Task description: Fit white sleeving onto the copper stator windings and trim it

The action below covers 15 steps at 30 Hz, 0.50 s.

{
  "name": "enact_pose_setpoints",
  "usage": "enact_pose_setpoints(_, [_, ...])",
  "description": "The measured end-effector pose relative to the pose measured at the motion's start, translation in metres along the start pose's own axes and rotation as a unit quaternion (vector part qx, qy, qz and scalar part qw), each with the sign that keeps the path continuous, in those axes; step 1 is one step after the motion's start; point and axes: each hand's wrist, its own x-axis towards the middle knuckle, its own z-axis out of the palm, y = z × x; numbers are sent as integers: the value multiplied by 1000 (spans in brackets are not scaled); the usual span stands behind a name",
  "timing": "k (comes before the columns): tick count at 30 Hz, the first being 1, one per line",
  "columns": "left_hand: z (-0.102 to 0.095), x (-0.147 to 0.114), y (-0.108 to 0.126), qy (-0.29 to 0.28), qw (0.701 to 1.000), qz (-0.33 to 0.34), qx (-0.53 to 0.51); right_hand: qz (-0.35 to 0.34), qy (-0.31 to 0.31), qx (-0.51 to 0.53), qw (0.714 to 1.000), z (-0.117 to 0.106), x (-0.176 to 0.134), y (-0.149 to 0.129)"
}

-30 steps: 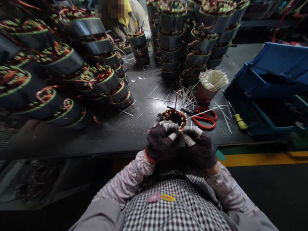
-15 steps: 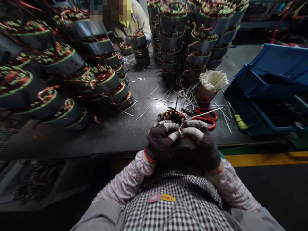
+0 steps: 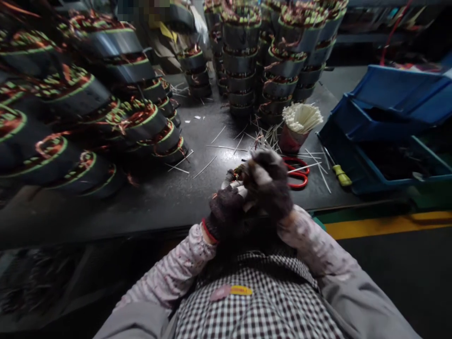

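Note:
A small wire-wound motor stator [image 3: 233, 174] rests at the table's near edge, mostly hidden by my gloved hands. My left hand [image 3: 229, 203] is closed around its near left side. Over the right part of the stator is my right hand [image 3: 271, 181], raised and slightly blurred, its fingers curled in. What those fingers pinch cannot be made out. Just right of that hand lie red-handled scissors [image 3: 299, 181], their blades hidden behind it. A thin white tie lies across the handles.
Stacked stators [image 3: 241, 61] stand at the back, with more stacks [image 3: 137, 120] on the left. Loose white ties surround a cup of white sticks [image 3: 300, 127]. A green-handled screwdriver [image 3: 342, 175] lies by blue bins [image 3: 388, 113]. Across the table, a person handles a stator [image 3: 179, 19].
My right hand has moved up and left across the stator and now covers it. My left hand stays at it. Across the table, a stator now appears before the other person.

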Motion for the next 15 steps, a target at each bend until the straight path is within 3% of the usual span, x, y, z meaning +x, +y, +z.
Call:
enact_pose_setpoints(2, [-4, -1, 4, -15, 999, 29, 39, -39, 31, -34, 998, 10, 25, 14])
enact_pose_setpoints(4, [-13, -2, 3, -49, 993, 75, 78, -78, 30, -77, 994, -3, 41, 23])
enact_pose_setpoints(6, [-24, 0, -4, -68, 983, 115, 124, -86, 43, -108, 990, -36, 52, 24])
enact_pose_setpoints(8, [-36, 8, -16, -84, 972, 159, 150, -64, 109, -141, 982, -77, 66, 22])
enact_pose_setpoints(11, [-51, 31, -41, -125, 956, 247, 102, -52, 219, -247, 943, -124, 94, 26])
enact_pose_setpoints(13, [-55, 49, -58, -169, 946, 274, 30, -58, 232, -321, 916, -135, 112, 34])
enact_pose_setpoints(15, [-55, 60, -72, -205, 943, 258, -46, -65, 214, -366, 903, -135, 126, 41])
